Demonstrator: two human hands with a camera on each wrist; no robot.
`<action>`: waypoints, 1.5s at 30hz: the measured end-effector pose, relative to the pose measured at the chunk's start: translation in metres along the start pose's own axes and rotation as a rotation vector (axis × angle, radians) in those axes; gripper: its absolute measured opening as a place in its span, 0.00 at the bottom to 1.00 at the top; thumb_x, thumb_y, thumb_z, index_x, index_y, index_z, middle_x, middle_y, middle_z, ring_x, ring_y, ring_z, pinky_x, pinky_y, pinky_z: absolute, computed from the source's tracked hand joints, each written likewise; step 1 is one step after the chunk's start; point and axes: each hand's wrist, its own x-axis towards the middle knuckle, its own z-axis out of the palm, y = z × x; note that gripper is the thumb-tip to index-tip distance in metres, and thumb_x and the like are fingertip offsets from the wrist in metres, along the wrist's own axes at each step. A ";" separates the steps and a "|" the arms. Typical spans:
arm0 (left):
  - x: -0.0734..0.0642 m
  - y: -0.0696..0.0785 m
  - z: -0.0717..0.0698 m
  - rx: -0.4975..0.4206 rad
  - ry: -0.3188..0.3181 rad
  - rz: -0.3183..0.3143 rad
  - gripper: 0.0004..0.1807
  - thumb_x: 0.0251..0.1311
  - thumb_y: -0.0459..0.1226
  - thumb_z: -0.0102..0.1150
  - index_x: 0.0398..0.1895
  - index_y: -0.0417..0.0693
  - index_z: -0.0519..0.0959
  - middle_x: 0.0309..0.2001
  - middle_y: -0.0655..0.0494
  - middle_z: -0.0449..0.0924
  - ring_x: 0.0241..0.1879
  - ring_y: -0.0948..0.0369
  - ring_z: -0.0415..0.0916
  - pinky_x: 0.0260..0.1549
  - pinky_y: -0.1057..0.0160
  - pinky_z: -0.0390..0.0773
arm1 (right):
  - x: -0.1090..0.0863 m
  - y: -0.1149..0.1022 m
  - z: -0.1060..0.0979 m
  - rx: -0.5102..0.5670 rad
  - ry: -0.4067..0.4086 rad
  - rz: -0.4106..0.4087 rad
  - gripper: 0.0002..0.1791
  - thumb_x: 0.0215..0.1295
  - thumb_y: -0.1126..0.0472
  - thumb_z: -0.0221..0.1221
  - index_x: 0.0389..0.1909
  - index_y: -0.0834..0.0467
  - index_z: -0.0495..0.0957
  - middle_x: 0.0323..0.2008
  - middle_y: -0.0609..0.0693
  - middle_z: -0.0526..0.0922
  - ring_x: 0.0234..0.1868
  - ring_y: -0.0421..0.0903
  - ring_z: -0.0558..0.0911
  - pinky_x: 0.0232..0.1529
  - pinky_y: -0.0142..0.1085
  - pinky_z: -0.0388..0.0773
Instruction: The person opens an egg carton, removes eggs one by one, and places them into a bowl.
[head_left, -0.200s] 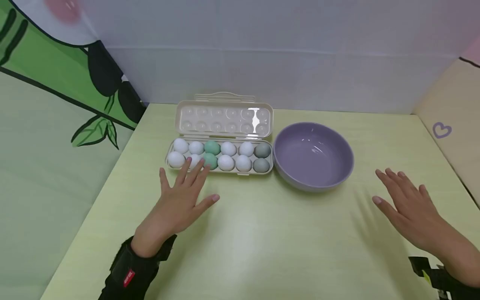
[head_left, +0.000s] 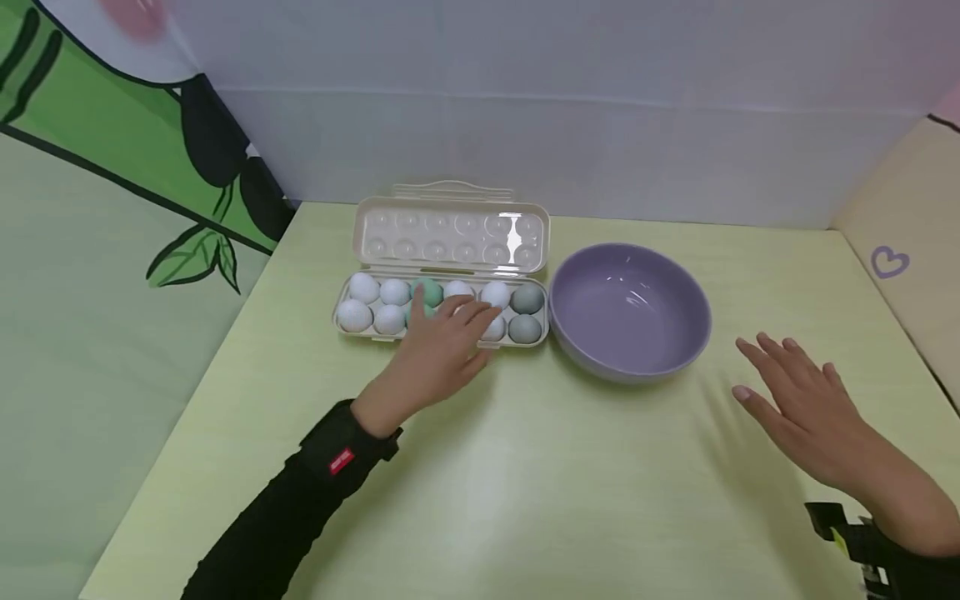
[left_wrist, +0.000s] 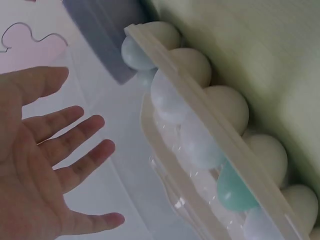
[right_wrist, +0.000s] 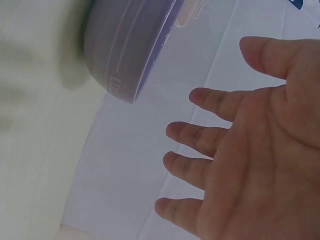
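An egg carton (head_left: 452,269) lies with its clear lid raised, filled with two rows of white, green and grey eggs. Over its front row hovers my left hand (head_left: 438,350), fingers spread, hiding a green egg (head_left: 429,292) in part and some white ones. The left wrist view shows this palm (left_wrist: 30,165) holding nothing, apart from the eggs (left_wrist: 237,187). To the carton's right stands a purple bowl (head_left: 630,312) with nothing in it. My right hand (head_left: 806,417) is held above the table right of the bowl, its fingers spread and nothing in them.
The pale yellow table (head_left: 570,492) ends at a white cloth backdrop (head_left: 525,142) behind the carton and bowl. A printed green and white panel (head_left: 97,333) borders the left side, a beige one (head_left: 915,217) the right.
My left hand has moved right and forward, from the carton's left end to over its middle. The right hand has shifted only slightly left.
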 end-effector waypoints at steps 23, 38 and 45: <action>0.073 0.020 0.059 0.045 -0.096 -0.007 0.13 0.59 0.37 0.51 0.48 0.46 0.70 0.43 0.54 0.74 0.46 0.55 0.70 0.53 0.32 0.51 | 0.045 -0.016 0.043 -0.090 0.005 -0.186 0.19 0.66 0.53 0.49 0.56 0.53 0.64 0.60 0.60 0.61 0.65 0.62 0.49 0.57 0.67 0.32; 0.058 0.011 0.059 -0.312 0.104 0.032 0.23 0.53 0.27 0.51 0.55 0.35 0.65 0.50 0.43 0.71 0.48 0.49 0.68 0.54 0.52 0.65 | 0.059 -0.007 0.066 -0.249 0.291 -0.471 0.18 0.44 0.71 0.65 0.33 0.61 0.67 0.30 0.53 0.68 0.38 0.53 0.70 0.58 0.58 0.58; 0.053 0.016 0.034 -0.582 0.309 0.024 0.23 0.58 0.31 0.53 0.57 0.36 0.64 0.52 0.43 0.70 0.54 0.53 0.65 0.55 0.61 0.64 | 0.058 -0.015 0.047 -0.224 0.117 -0.389 0.07 0.57 0.64 0.54 0.37 0.59 0.70 0.34 0.51 0.72 0.42 0.52 0.70 0.60 0.55 0.56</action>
